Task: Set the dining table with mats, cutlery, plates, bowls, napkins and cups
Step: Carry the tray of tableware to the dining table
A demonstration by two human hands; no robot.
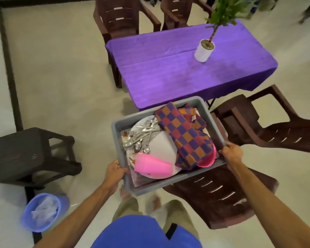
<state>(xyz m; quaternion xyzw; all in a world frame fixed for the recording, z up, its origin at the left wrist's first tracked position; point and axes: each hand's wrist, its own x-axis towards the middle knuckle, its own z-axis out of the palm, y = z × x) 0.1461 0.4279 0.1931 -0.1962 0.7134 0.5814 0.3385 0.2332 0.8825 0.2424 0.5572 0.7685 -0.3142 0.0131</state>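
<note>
Head view: a person in a blue shirt and khaki trousers carries a grey plastic tub [202,104] by its two short ends, just short of the near end of a table draped in a purple cloth [168,68]. The left hand [115,173] grips the tub's near-left rim, thumb hooked over the edge; the right hand [231,153] clamps the rim at the opposite end, fingers curled over it. Inside the tub lie white plates [161,145], with a heap of steel spoons and forks [141,136] on their far-left part. A pink plastic cup [152,165] lies on its side at the near edge of the plates. Folded cloths checked in blue, red and orange [184,133] fill the tub's right half, draped over a pink bowl [208,161] whose rim shows at the near-right corner. On the table, toward its far right, stands a white pot holding a green plant [204,50]. Brown plastic chairs stand around the table: two at its far side [122,17], two at its near right, one [218,197] partly beneath the tub. Left of the tub, well apart from the table, sits a dark stool [29,154], and nearer the person a blue waste bin [43,212] with a clear liner.
</note>
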